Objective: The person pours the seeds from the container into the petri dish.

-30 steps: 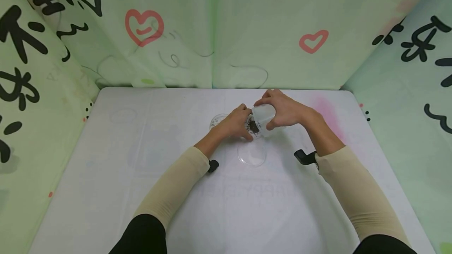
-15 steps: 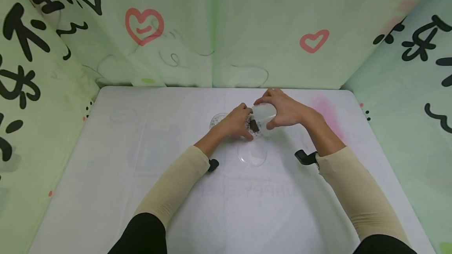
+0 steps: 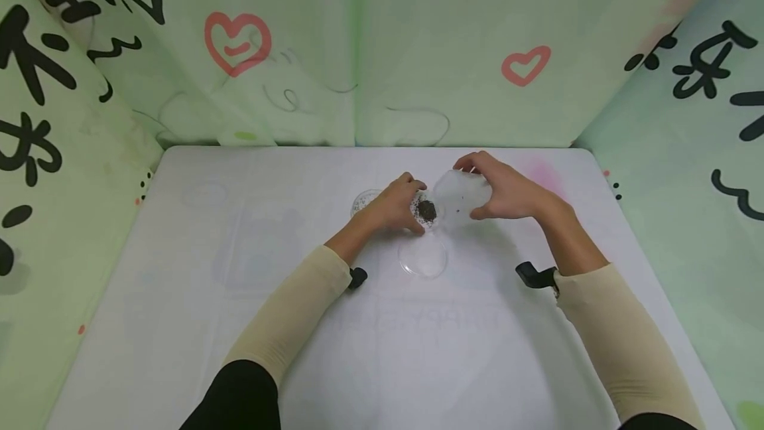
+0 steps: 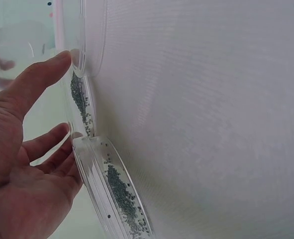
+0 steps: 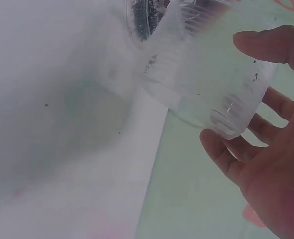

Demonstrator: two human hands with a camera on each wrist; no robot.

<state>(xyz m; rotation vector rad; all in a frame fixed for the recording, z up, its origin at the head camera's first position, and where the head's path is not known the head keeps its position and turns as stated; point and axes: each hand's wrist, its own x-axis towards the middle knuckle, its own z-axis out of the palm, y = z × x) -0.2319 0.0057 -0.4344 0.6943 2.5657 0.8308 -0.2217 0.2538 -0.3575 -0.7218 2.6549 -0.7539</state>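
Note:
My left hand [image 3: 396,208] holds a clear petri dish [image 3: 433,223] on the table, its thumb at the near side and fingers at the far side. Small dark grains [image 3: 426,210] are heaped in that dish. My right hand [image 3: 507,191] grips a clear plastic cup [image 5: 206,74], tilted on its side above the table, just right of the dish. A few dark specks cling inside the cup. Left of the held dish, partly behind my left hand, stands a second petri dish [image 4: 93,172] with dark grains. A third clear round dish or lid [image 3: 412,273] lies at the near side.
A white cloth [image 3: 298,350] covers the table. Green curtains [image 3: 418,52] with painted hearts and black writing stand behind and at both sides. Two stray dark specks [image 5: 46,104] show in the right wrist view.
My right hand has drawn the cup to the right, away from the held dish, exposing more of the grain heap. The left hand stays on the dish.

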